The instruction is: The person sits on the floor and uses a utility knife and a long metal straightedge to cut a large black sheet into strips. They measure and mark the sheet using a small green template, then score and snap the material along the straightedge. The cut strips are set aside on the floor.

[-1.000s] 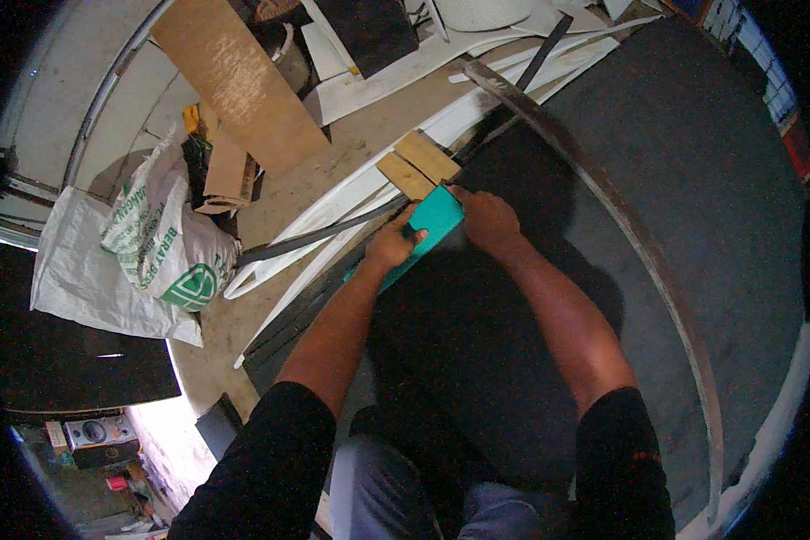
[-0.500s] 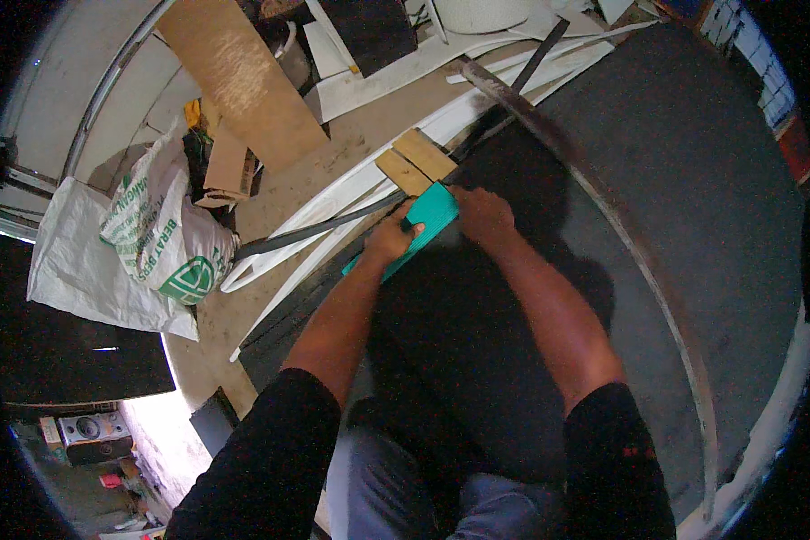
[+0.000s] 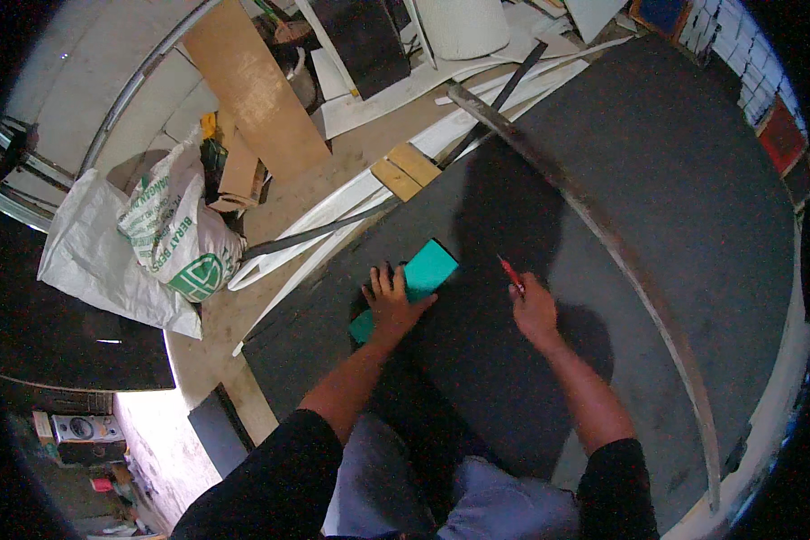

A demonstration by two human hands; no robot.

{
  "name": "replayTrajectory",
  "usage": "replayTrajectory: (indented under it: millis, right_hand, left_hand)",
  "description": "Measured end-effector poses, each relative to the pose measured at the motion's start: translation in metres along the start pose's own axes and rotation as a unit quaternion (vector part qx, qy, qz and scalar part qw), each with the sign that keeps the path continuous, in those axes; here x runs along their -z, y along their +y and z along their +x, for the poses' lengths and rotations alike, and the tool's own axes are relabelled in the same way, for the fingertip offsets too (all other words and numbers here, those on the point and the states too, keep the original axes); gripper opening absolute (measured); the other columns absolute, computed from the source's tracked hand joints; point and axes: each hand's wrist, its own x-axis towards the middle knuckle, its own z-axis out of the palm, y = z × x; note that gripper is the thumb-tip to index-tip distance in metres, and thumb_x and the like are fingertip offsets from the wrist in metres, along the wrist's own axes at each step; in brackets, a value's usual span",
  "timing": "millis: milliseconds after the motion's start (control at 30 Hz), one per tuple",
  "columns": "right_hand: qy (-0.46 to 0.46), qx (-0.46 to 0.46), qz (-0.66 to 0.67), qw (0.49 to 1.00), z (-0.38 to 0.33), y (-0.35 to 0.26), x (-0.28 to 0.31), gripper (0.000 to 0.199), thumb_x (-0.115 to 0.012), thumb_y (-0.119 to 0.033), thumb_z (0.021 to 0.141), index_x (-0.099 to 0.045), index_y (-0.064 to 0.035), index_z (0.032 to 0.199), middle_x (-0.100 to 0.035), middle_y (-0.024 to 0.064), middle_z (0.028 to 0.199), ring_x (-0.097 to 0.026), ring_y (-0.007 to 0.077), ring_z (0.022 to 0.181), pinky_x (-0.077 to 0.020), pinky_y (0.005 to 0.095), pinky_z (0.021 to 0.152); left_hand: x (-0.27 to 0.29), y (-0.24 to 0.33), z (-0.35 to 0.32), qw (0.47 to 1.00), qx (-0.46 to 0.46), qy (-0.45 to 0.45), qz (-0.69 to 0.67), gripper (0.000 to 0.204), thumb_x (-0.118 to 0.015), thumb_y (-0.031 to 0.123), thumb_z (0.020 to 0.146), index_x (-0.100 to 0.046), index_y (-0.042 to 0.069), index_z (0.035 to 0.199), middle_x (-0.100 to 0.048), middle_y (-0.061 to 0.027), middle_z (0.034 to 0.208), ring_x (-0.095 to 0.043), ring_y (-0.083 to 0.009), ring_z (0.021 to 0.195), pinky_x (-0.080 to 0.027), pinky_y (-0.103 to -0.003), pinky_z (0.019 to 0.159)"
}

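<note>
A teal rectangular strip [image 3: 431, 270] lies slantwise on a large dark grey sheet [image 3: 477, 378]. My left hand [image 3: 393, 304] rests across the strip's middle with its fingers spread, covering part of it. To the right, my right hand [image 3: 535, 310] is closed around a slim red craft knife [image 3: 511, 272], its thin tip pointing up and left. The knife is apart from the strip, over the sheet. Two tan wooden blocks [image 3: 406, 171] sit side by side at the sheet's far left edge.
A long curved metal bar [image 3: 594, 216] crosses the sheet's right side. White strips [image 3: 324, 211] and a dark bar [image 3: 319, 236] run along the left edge. A white printed sack [image 3: 175, 238], a brown board [image 3: 256, 90] and a white bucket [image 3: 461, 27] stand beyond.
Both hands have drawn back toward me from the wooden blocks. The teal strip has come nearer with my left hand, which has spread its fingers. My right hand has moved right, away from the strip.
</note>
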Motion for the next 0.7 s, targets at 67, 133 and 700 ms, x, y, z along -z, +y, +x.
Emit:
replayTrajectory:
  millis: [67,133,700]
  right_hand:
    - [0.009,0.012,0.058,0.998,-0.013,-0.006,0.001,0.04,-0.069,-0.032,0.097,-0.059,-0.0029,0.122,-0.07,0.022,0.104,-0.068,0.0435,0.098,-0.0524,0.0506,0.084]
    - [0.051,0.076,0.107,0.99,-0.013,-0.021,0.004,0.043,-0.073,-0.033,0.095,-0.06,-0.0017,0.122,-0.071,0.0197,0.104,-0.07,0.0372,0.096,-0.0527,0.0469,0.084]
    - [0.23,-0.277,0.421,0.832,-0.252,-0.09,0.3,0.026,-0.078,-0.011,0.091,-0.066,-0.0071,0.114,-0.059,-0.0046,0.085,-0.05,0.006,0.068,-0.0411,0.0264,0.058]
  left_hand:
    - [0.016,0.015,-0.011,0.999,-0.032,-0.006,-0.028,0.109,-0.086,0.061,0.07,-0.041,0.009,0.154,-0.049,-0.0222,0.149,-0.044,-0.0439,0.14,-0.033,-0.067,0.112]
    - [0.04,0.031,-0.015,0.994,-0.057,-0.046,-0.082,0.108,-0.09,0.056,0.067,-0.043,0.012,0.154,-0.057,-0.0184,0.141,-0.052,-0.0408,0.132,-0.039,-0.061,0.11]
    - [0.33,0.184,0.002,0.917,0.053,-0.162,-0.36,0.052,-0.075,0.033,0.095,-0.066,0.0,0.134,-0.073,-0.0192,0.116,-0.069,-0.0282,0.101,-0.053,-0.037,0.091]
